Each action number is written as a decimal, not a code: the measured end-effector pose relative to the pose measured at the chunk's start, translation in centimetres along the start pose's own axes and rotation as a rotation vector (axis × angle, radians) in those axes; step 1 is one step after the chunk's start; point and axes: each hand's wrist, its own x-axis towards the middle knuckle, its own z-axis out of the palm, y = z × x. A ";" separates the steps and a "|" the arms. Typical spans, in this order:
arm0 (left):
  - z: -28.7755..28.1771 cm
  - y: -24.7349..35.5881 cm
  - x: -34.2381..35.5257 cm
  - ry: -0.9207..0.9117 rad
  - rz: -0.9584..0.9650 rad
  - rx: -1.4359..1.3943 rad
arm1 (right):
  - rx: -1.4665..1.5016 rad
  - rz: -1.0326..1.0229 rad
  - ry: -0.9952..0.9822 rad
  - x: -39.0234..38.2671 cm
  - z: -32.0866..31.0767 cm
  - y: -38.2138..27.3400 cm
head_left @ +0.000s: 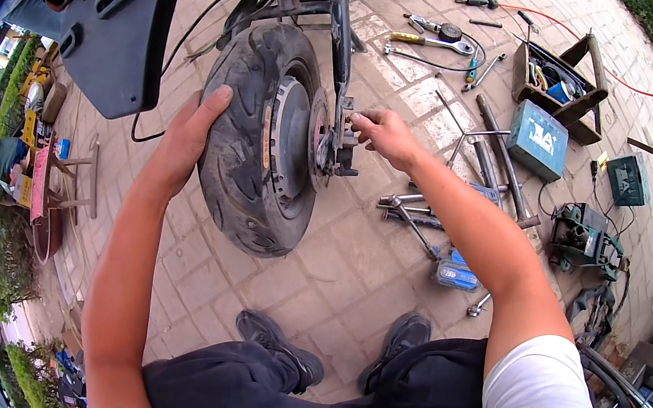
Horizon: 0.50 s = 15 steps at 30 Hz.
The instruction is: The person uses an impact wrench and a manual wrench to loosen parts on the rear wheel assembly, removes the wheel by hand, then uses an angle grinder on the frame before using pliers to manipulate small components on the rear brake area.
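Note:
A scooter wheel (pixel 240 165) with a black, worn tyre and a grey hub (pixel 294 143) stands upright under the raised vehicle. My left hand (pixel 195 128) grips the tyre's left side, thumb across the tread and fingers hidden behind it. On the hub's right side sit a brake disc (pixel 320 130) and a dark brake caliper (pixel 344 156), just below the black swingarm leg (pixel 339 31). The fingers of my right hand (pixel 388 137) are pinched together at the upper edge of the caliper area; whatever is between them is too small to make out.
A black plastic panel (pixel 120 26) hangs at the upper left. Right of the wheel lie a cross wrench (pixel 464 132), a blue power tool (pixel 457 272) and several hand tools. Beyond are a teal case (pixel 538 140), a wooden toolbox (pixel 525 80) and a red hose (pixel 619 80).

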 end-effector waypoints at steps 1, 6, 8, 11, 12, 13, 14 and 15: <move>0.0 0.0 0.1 0.009 -0.002 -0.007 | 0.077 0.038 -0.002 0.2 0.6 -0.4; 0.4 0.5 0.1 -0.004 0.007 0.016 | 0.037 0.131 0.061 -0.1 1.0 -1.8; 0.7 0.5 0.4 -0.022 -0.003 0.016 | -0.070 0.035 0.097 -0.1 0.6 -1.5; 0.2 0.5 0.3 -0.043 -0.009 0.003 | -0.250 -0.023 0.109 0.3 -0.1 -1.2; -0.3 0.5 -0.1 -0.051 -0.013 0.009 | -0.312 -0.034 0.101 0.4 -0.4 -1.1; -0.5 0.4 -0.1 -0.063 -0.014 0.005 | -0.445 -0.144 0.135 0.4 -1.8 -0.6; -0.9 0.6 -0.1 -0.086 -0.012 0.032 | -0.624 -0.146 0.157 0.9 -3.4 0.4; -1.3 0.6 0.1 -0.099 -0.018 0.054 | -0.683 -0.010 0.165 1.3 -4.7 1.4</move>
